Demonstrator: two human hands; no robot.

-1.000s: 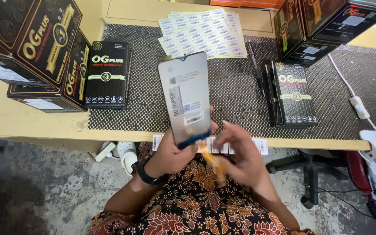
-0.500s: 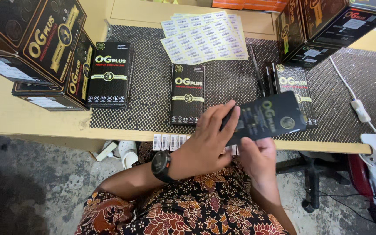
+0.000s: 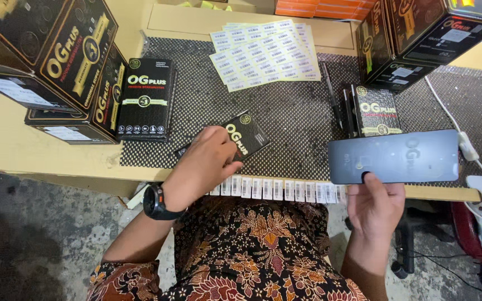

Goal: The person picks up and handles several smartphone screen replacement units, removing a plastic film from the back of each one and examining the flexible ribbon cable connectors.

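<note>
Holding the dark glass panel (image 3: 393, 157) by its near edge, our right hand (image 3: 376, 205) pinches something thin, stiff, probably fragile; our left hand (image 3: 207, 164) grips a light black box (image 3: 240, 139) mid-mat.

The left hand (image 3: 205, 164) covers the lower end of the small black box (image 3: 241, 139) on the mat, so that end can't be seen. The right hand (image 3: 375, 203) hides part of the dark glass sheet (image 3: 394, 157) along its bottom edge, thumb over it. Big black cartons (image 3: 46, 50) top left run out of frame, the carton (image 3: 430, 33) top right too. The sticker sheets' (image 3: 266, 53) print is too small to tell.
</note>
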